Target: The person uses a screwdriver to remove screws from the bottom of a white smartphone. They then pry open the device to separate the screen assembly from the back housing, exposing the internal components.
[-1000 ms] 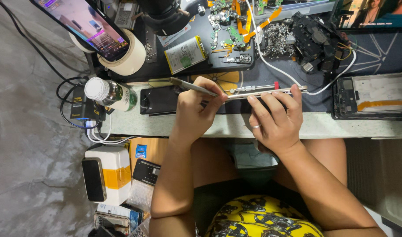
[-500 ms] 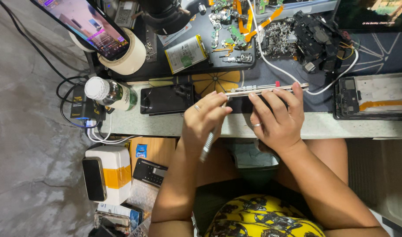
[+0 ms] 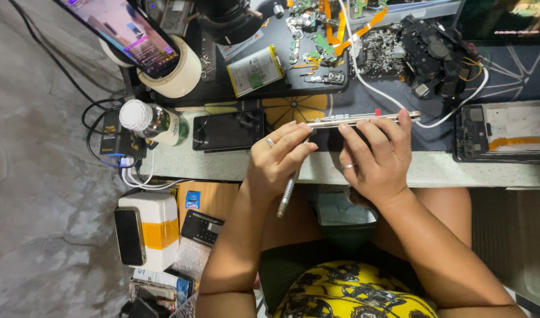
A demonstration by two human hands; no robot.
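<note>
Now both hands grip: the left hand pinches tweezers pointing toward six o'clock, while right hand fingers clamp the phone frame at twelve o'clock.

Left hand: grips a metal tool, fingertips touching the phone's edge.
Right hand: fingers rest over the opened phone.
Nearby: dark phone, bottle.

Bare arms — ringed fingers, yellow-black patterned garment.
</note>
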